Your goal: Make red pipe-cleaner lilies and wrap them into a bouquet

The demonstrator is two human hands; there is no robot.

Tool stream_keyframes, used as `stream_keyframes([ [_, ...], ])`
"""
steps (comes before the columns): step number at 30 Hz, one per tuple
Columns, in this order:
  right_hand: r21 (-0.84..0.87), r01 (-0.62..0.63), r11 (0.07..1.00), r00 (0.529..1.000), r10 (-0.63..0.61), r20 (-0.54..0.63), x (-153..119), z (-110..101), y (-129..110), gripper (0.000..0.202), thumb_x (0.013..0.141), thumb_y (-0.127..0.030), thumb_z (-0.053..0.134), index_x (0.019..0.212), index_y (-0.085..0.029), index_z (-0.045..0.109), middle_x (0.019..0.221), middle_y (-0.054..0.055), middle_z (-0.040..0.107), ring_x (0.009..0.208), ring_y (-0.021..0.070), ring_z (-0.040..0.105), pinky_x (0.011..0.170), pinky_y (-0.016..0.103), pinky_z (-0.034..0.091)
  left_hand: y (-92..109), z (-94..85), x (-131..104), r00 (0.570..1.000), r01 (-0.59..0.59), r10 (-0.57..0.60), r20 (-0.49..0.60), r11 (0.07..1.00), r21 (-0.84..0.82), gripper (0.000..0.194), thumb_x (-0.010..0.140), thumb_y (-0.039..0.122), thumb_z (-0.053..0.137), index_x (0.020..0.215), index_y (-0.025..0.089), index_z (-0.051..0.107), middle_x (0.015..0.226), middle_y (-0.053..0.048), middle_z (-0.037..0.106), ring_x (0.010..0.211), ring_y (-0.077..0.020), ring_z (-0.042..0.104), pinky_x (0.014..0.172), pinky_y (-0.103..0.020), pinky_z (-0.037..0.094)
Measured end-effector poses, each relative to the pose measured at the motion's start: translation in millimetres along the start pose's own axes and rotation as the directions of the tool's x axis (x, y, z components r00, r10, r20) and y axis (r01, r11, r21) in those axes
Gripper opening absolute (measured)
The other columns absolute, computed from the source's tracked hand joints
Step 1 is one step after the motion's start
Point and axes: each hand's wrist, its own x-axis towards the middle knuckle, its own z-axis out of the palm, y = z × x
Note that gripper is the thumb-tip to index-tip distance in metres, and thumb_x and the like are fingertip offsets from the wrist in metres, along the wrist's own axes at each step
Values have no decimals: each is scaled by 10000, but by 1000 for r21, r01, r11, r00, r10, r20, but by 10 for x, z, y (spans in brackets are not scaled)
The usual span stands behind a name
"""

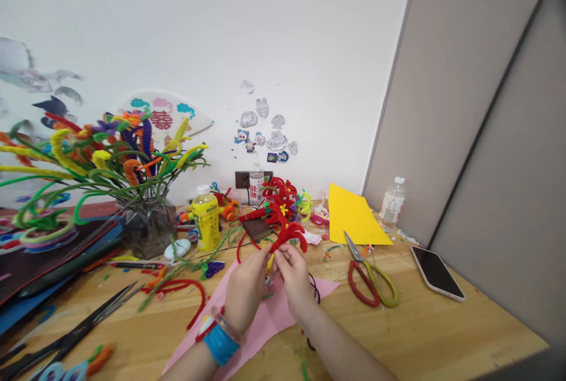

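Both hands meet at the centre of the view, above a pink sheet (269, 325) on the wooden table. My left hand (246, 288), with a blue band and bracelets at its wrist, is closed on the lower part of a red pipe-cleaner flower (289, 233). Its curled red petals spread upward and to the right. My right hand (292, 272) pinches the same flower just below the petals, fingertips touching those of the left. A bit of yellow shows between the hands. Behind them lies a bundle of red pipe-cleaner pieces (280, 192).
On the right lie scissors (363, 275), a yellow sheet (356, 216), a phone (437, 273) and a bottle (392, 201). Leftward are a yellow bottle (206, 219), a vase (148, 225) of pipe-cleaner flowers, black scissors (84, 328) and a loose red pipe cleaner (201, 292).
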Motion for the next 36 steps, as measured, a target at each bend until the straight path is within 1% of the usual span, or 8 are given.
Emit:
stream_keyframes([
  [6, 13, 10, 1000, 1000, -11, 19, 36, -33, 5, 279, 644, -414, 674, 721, -185, 535, 569, -54, 489, 485, 86, 429, 469, 202, 353, 119, -71, 119, 965, 258, -257, 51, 894, -367, 230, 812, 280, 405, 853, 166, 601, 822, -73, 675, 744, -194, 619, 689, -308, 488],
  [11, 57, -20, 998, 990, 12, 139, 62, -68, -37, 303, 662, -426, 670, 791, -163, 593, 609, -29, 527, 484, 81, 434, 445, 196, 338, 151, -145, 197, 867, 497, -338, 365, 539, -681, 277, 744, 444, 503, 722, 169, 511, 495, 68, 429, 410, -79, 383, 393, -185, 302],
  [15, 60, -22, 998, 992, 14, 128, 90, -90, -58, 291, 614, -414, 705, 696, -170, 571, 572, -42, 519, 474, 81, 428, 443, 197, 330, 161, -168, 208, 770, 637, -327, 548, 345, -689, 366, 688, 520, 555, 662, 170, 451, 458, 111, 336, 347, -21, 209, 353, -153, 153],
  [20, 46, -17, 999, 997, 13, 73, 93, -76, -41, 297, 597, -416, 705, 658, -177, 538, 536, -56, 489, 452, 80, 413, 442, 202, 327, 199, -98, 195, 776, 627, -372, 509, 377, -681, 410, 672, 573, 528, 614, 180, 431, 389, 98, 381, 300, -27, 236, 327, -161, 161],
  [24, 11, -16, 1000, 999, 16, 44, 103, -85, -3, 308, 591, -435, 702, 632, -178, 536, 522, -55, 477, 458, 88, 415, 446, 208, 323, 177, -43, 176, 799, 591, -420, 431, 418, -690, 389, 666, 557, 545, 745, 187, 457, 401, 89, 450, 304, -67, 329, 332, -176, 232],
  [27, -25, -9, 1000, 999, 10, 37, 114, -104, 20, 311, 601, -449, 695, 631, -171, 559, 530, -45, 492, 488, 97, 425, 473, 216, 332, 134, -47, 156, 863, 497, -397, 312, 565, -658, 313, 702, 448, 575, 843, 181, 493, 505, 62, 515, 434, -116, 482, 421, -208, 350],
  [31, -72, 2, 997, 998, 2, 69, 119, -119, 6, 301, 636, -453, 676, 626, -168, 580, 487, -57, 455, 465, 91, 382, 455, 214, 302, 103, -104, 137, 927, 376, -328, 184, 818, -435, 185, 799, 337, 458, 875, 186, 534, 615, 2, 598, 574, -171, 569, 551, -271, 424],
  [36, -87, -3, 996, 990, 15, 143, 128, -130, -35, 344, 663, -486, 647, 577, -164, 560, 446, -67, 414, 424, 79, 348, 433, 209, 280, 123, -160, 134, 951, 310, -290, 110, 913, -267, 152, 812, 311, 414, 807, 212, 528, 689, -25, 632, 612, -180, 584, 591, -278, 420],
])
